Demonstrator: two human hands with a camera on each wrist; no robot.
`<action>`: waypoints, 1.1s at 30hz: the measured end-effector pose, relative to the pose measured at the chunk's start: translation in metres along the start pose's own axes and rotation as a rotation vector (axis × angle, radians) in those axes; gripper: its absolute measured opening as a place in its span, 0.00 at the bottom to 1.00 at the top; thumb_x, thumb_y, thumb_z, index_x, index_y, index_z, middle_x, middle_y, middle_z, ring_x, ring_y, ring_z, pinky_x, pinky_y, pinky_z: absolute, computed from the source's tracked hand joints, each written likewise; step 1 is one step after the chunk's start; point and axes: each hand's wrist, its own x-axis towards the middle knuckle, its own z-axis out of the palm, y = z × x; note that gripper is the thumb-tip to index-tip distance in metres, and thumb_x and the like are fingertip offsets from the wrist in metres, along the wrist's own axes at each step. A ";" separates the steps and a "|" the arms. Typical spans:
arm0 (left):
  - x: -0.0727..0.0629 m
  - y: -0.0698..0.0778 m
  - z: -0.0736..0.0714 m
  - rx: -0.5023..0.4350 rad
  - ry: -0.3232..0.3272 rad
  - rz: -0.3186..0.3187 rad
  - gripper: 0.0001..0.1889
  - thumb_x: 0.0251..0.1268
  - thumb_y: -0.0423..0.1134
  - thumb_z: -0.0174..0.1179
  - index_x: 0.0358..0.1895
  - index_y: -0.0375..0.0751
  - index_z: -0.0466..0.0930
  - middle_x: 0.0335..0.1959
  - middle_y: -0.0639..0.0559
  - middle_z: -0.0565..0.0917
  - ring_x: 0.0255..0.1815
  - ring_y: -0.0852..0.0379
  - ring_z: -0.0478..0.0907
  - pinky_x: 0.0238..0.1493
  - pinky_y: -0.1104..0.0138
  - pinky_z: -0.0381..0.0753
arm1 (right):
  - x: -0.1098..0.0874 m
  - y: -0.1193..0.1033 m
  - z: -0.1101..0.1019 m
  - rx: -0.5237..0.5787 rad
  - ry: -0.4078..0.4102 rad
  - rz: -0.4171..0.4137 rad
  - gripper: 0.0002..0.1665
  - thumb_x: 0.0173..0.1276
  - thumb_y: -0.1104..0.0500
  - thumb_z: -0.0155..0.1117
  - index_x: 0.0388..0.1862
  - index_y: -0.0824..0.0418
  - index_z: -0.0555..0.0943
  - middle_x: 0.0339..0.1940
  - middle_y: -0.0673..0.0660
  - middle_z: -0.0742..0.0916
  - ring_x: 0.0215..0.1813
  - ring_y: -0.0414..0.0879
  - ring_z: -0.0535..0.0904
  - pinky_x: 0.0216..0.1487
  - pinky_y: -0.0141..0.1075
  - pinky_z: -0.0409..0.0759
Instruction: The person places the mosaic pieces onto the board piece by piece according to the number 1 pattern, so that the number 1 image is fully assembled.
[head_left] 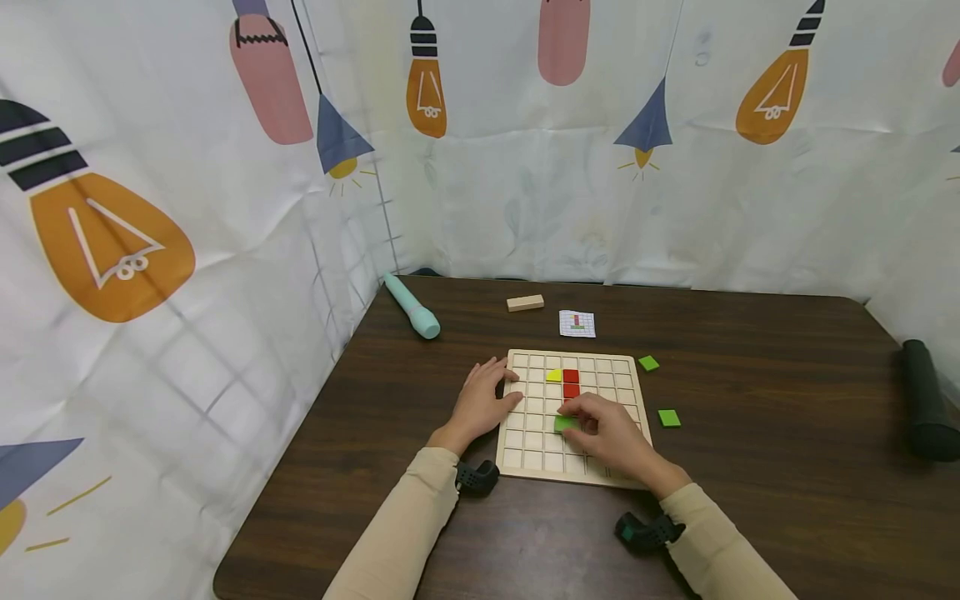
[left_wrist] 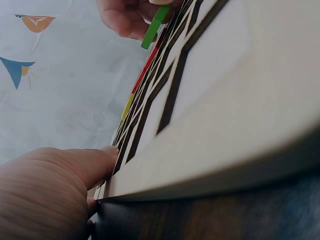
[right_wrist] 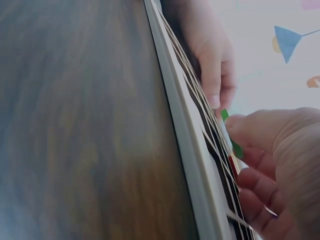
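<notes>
A pale wooden grid board point(head_left: 534, 451) lies on the table in front of me. My left hand point(head_left: 480, 398) rests at its left edge, fingers fairly straight, thumb point(left_wrist: 102, 162) on the rim. Over the middle of the board my right hand point(head_left: 613, 433) pinches a green square tile point(head_left: 564, 423) between thumb and fingertips. In the left wrist view this green tile point(left_wrist: 155, 27) is tilted and close above the grid. Two red tiles point(head_left: 571, 377) sit in a column in the grid, with a yellow piece point(head_left: 554, 376) left of the upper one.
Two loose green tiles point(head_left: 669, 418) lie right of the board. Behind it are a small printed pattern card point(head_left: 577, 324) and a wooden block point(head_left: 525, 303). A mint-green stick-like object point(head_left: 412, 307) lies back left; a dark cylinder point(head_left: 930, 400) is at the far right.
</notes>
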 end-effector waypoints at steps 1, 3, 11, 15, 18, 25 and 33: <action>0.000 0.000 0.000 0.001 0.001 -0.001 0.15 0.68 0.45 0.62 0.55 0.45 0.79 0.74 0.46 0.65 0.77 0.49 0.54 0.79 0.57 0.42 | 0.000 0.000 0.001 -0.005 0.005 0.001 0.15 0.58 0.64 0.74 0.44 0.56 0.84 0.39 0.48 0.85 0.34 0.43 0.77 0.34 0.31 0.78; 0.000 0.000 0.000 0.003 0.002 -0.002 0.15 0.68 0.45 0.62 0.55 0.46 0.79 0.73 0.46 0.65 0.77 0.49 0.54 0.79 0.57 0.42 | 0.001 -0.001 0.004 -0.022 0.012 0.009 0.15 0.58 0.64 0.74 0.44 0.56 0.85 0.39 0.48 0.85 0.34 0.42 0.76 0.33 0.30 0.77; 0.000 0.000 0.000 0.006 0.000 -0.001 0.15 0.68 0.45 0.62 0.54 0.46 0.79 0.73 0.46 0.65 0.77 0.49 0.54 0.79 0.56 0.42 | 0.003 -0.003 0.012 -0.068 0.035 0.017 0.14 0.59 0.63 0.75 0.44 0.53 0.85 0.41 0.45 0.86 0.35 0.37 0.77 0.35 0.31 0.79; 0.001 0.001 0.000 0.007 -0.009 -0.013 0.15 0.68 0.46 0.62 0.54 0.47 0.79 0.74 0.47 0.65 0.77 0.50 0.54 0.79 0.57 0.41 | 0.002 -0.004 0.013 -0.079 0.035 0.035 0.15 0.59 0.62 0.75 0.45 0.52 0.85 0.41 0.44 0.86 0.36 0.37 0.77 0.36 0.31 0.79; 0.001 0.001 0.000 0.013 -0.009 -0.015 0.15 0.68 0.47 0.61 0.54 0.47 0.79 0.74 0.48 0.65 0.77 0.50 0.54 0.79 0.58 0.42 | 0.003 -0.004 0.014 -0.082 0.036 0.048 0.15 0.59 0.62 0.74 0.45 0.53 0.85 0.41 0.44 0.86 0.36 0.37 0.77 0.37 0.32 0.79; 0.001 0.001 -0.001 0.001 -0.004 -0.012 0.14 0.68 0.46 0.61 0.53 0.47 0.79 0.74 0.47 0.65 0.77 0.50 0.54 0.79 0.57 0.41 | 0.005 -0.005 0.016 -0.089 0.035 0.048 0.14 0.60 0.62 0.74 0.45 0.53 0.85 0.41 0.45 0.86 0.35 0.37 0.76 0.36 0.31 0.79; 0.000 0.001 -0.001 0.002 -0.007 -0.012 0.15 0.68 0.46 0.61 0.54 0.47 0.79 0.74 0.47 0.65 0.77 0.50 0.54 0.79 0.58 0.41 | 0.005 -0.005 0.017 -0.098 0.035 0.070 0.15 0.59 0.63 0.74 0.45 0.52 0.85 0.41 0.44 0.85 0.35 0.37 0.74 0.35 0.31 0.77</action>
